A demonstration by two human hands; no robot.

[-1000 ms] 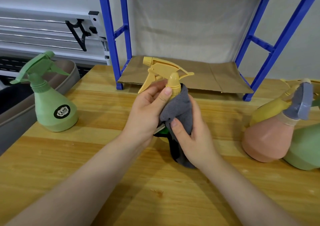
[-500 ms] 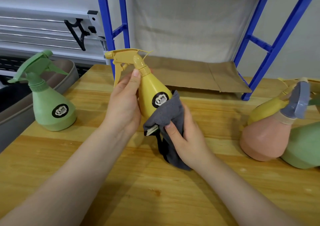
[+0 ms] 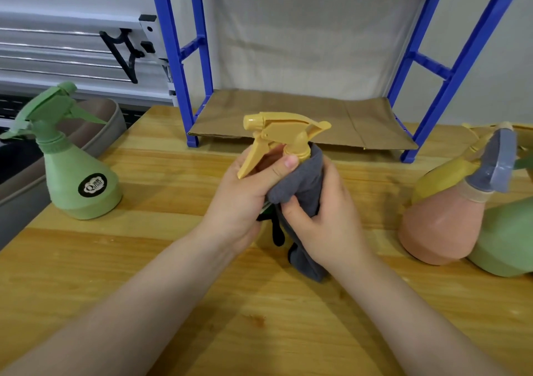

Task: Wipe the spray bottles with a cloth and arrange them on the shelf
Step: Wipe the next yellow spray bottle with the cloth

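A yellow spray bottle (image 3: 284, 133) is held over the middle of the wooden table; only its trigger head and neck show. My left hand (image 3: 248, 194) grips it just below the neck. My right hand (image 3: 323, 222) grips a grey cloth (image 3: 302, 185) wrapped round the bottle's body, which is hidden. A green spray bottle (image 3: 72, 168) stands upright at the left. At the right lie a pink bottle with a grey head (image 3: 444, 220), a yellow bottle (image 3: 441, 179) behind it and a green one (image 3: 507, 243) at the edge. The blue shelf frame (image 3: 173, 58) stands behind, its lowest level lined with brown cardboard (image 3: 302, 119).
A grey tub (image 3: 98, 133) sits off the table's left edge behind the green bottle. A black bracket (image 3: 124, 52) hangs on the white wall rails at the left. The wooden table (image 3: 259, 318) stretches toward me under my forearms.
The yellow bottle has come back down and right from its raised, tilted pose. The cloth now covers its body and label, and both hands have closed in around it.
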